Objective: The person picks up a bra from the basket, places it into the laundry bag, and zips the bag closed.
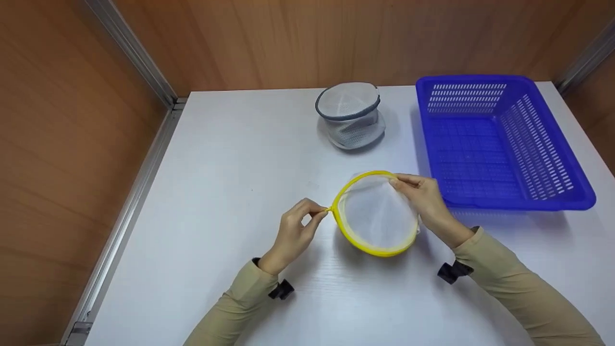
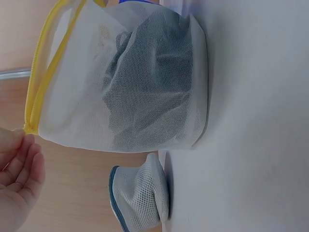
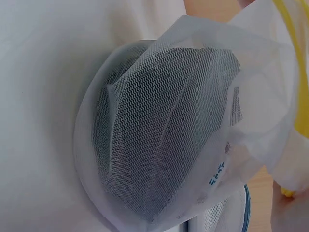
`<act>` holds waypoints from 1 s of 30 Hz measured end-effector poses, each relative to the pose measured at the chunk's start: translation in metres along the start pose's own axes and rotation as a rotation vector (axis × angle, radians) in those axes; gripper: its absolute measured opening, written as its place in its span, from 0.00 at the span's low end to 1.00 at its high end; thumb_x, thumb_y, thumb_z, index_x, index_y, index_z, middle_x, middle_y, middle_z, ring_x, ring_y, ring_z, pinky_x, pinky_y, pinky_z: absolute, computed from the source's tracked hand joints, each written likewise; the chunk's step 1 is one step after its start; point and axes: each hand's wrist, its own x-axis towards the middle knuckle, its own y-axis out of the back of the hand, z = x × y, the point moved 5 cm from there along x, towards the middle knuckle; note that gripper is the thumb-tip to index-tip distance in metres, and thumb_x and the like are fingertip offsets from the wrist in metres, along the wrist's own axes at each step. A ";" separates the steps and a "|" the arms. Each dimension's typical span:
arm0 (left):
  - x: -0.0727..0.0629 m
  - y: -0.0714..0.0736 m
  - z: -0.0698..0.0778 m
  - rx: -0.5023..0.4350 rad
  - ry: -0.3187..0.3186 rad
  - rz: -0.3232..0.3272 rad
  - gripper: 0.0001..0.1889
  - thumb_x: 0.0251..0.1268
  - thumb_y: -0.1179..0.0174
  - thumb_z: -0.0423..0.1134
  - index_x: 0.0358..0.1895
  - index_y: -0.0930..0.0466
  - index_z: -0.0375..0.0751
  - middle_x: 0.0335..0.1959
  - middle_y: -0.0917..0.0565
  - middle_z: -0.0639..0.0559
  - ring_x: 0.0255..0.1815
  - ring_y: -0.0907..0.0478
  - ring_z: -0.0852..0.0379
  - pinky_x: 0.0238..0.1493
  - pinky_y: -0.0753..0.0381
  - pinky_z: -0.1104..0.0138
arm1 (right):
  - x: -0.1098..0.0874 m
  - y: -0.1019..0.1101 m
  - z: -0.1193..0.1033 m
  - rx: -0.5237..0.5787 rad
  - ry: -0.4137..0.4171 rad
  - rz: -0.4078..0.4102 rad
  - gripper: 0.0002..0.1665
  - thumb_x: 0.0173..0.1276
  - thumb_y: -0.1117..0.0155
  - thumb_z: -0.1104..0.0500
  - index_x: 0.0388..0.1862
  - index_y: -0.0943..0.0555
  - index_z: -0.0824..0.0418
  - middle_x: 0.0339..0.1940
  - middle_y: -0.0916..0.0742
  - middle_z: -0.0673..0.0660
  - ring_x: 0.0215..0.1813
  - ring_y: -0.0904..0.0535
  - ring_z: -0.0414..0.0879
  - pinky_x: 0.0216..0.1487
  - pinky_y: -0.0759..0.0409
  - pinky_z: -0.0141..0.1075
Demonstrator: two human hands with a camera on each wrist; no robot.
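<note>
Zipping the yellow-rimmed mesh bag [image 1: 377,214] shut.
Left fingers [image 1: 314,211] pinched the zip tab; right fingers [image 1: 408,185] held the rim; steady pulling seemed best.

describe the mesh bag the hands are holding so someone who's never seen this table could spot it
On the white table, left of the blue basket, sit two round white mesh bags. This one is nearer the person, between the left hand and right hand. Its rim is yellow; the other bag's is grey-blue.

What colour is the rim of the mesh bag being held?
Yellow rim, clearest in the head view.
</note>
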 end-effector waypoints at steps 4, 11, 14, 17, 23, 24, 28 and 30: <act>0.001 0.002 -0.004 -0.018 0.021 -0.004 0.04 0.51 0.41 0.24 0.30 0.23 0.34 0.26 0.23 0.48 0.27 0.25 0.56 0.32 0.23 0.71 | -0.003 0.004 -0.003 -0.081 0.007 -0.065 0.25 0.58 0.38 0.56 0.48 0.25 0.74 0.33 0.16 0.51 0.33 0.21 0.34 0.35 0.23 0.26; 0.008 0.007 -0.008 -0.020 0.082 -0.017 0.04 0.49 0.41 0.22 0.30 0.22 0.30 0.26 0.22 0.42 0.27 0.24 0.52 0.33 0.23 0.69 | -0.003 0.007 -0.010 -0.291 0.028 -0.209 0.26 0.59 0.39 0.53 0.50 0.25 0.71 0.42 0.17 0.63 0.39 0.21 0.39 0.38 0.24 0.26; 0.015 0.011 -0.001 -0.010 0.112 -0.021 0.03 0.50 0.42 0.22 0.30 0.23 0.28 0.26 0.22 0.41 0.27 0.24 0.50 0.33 0.23 0.68 | -0.002 0.007 -0.015 -0.348 0.057 -0.260 0.26 0.59 0.39 0.53 0.50 0.25 0.70 0.45 0.19 0.65 0.44 0.21 0.47 0.40 0.23 0.27; 0.022 0.015 0.007 0.008 0.133 -0.020 0.03 0.50 0.42 0.21 0.30 0.23 0.26 0.26 0.22 0.41 0.28 0.24 0.50 0.33 0.23 0.68 | 0.001 0.005 -0.024 -0.402 0.118 -0.284 0.24 0.60 0.40 0.54 0.50 0.25 0.70 0.45 0.19 0.66 0.46 0.22 0.52 0.40 0.23 0.29; 0.031 0.016 0.004 0.017 0.166 -0.012 0.02 0.52 0.42 0.23 0.30 0.23 0.26 0.27 0.21 0.41 0.29 0.24 0.49 0.34 0.23 0.69 | 0.007 0.000 -0.043 -0.513 0.268 -0.301 0.21 0.62 0.42 0.57 0.49 0.24 0.71 0.43 0.18 0.65 0.43 0.22 0.55 0.44 0.23 0.40; 0.033 0.015 0.001 0.017 0.172 -0.014 0.03 0.52 0.42 0.23 0.30 0.23 0.26 0.27 0.21 0.40 0.29 0.24 0.49 0.34 0.23 0.69 | 0.008 -0.002 -0.045 -0.521 0.272 -0.309 0.21 0.62 0.42 0.57 0.49 0.24 0.70 0.42 0.18 0.65 0.43 0.22 0.55 0.44 0.24 0.42; 0.036 0.011 -0.013 0.013 0.190 -0.022 0.03 0.53 0.42 0.25 0.31 0.22 0.27 0.27 0.21 0.41 0.29 0.24 0.49 0.34 0.24 0.69 | 0.014 -0.008 -0.051 -0.551 0.259 -0.353 0.23 0.61 0.42 0.54 0.51 0.25 0.67 0.43 0.18 0.62 0.44 0.22 0.53 0.44 0.24 0.43; 0.037 0.008 -0.024 0.010 0.200 -0.028 0.03 0.53 0.42 0.26 0.31 0.22 0.28 0.28 0.20 0.42 0.29 0.24 0.50 0.34 0.24 0.69 | 0.017 -0.012 -0.053 -0.557 0.248 -0.380 0.24 0.61 0.42 0.52 0.52 0.25 0.66 0.45 0.19 0.62 0.45 0.22 0.53 0.45 0.24 0.43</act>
